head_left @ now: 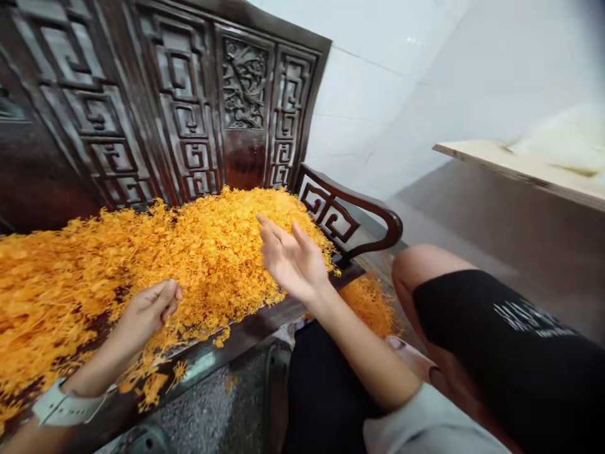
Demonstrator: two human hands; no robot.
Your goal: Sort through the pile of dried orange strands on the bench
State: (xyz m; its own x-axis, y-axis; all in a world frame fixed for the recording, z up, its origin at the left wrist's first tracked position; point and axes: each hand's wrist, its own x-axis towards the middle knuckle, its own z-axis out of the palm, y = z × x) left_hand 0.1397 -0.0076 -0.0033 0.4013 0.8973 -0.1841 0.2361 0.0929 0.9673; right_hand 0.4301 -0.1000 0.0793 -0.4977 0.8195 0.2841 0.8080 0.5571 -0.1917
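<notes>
A large pile of small, spindly orange pieces [203, 252] spreads over the seat of a dark carved wooden bench [250, 331]; they look like plastic flower parts, though their exact kind is unclear. My left hand [154, 302], with a pale watch strap on its wrist, is over the front of the pile. Its fingers are curled in and the thumb presses on them; whatever may be inside is hidden. To the right, my right hand [293, 258] is stretched above the pile near the armrest, palm turned up and fingers apart, with nothing in it.
The bench's curved armrest [392, 221] closes off the pile on the right. More orange pieces [371, 302] lie low beside the bench. A person's leg in black shorts [496, 321] is at the right, below a wooden board [529, 170] bearing something pale.
</notes>
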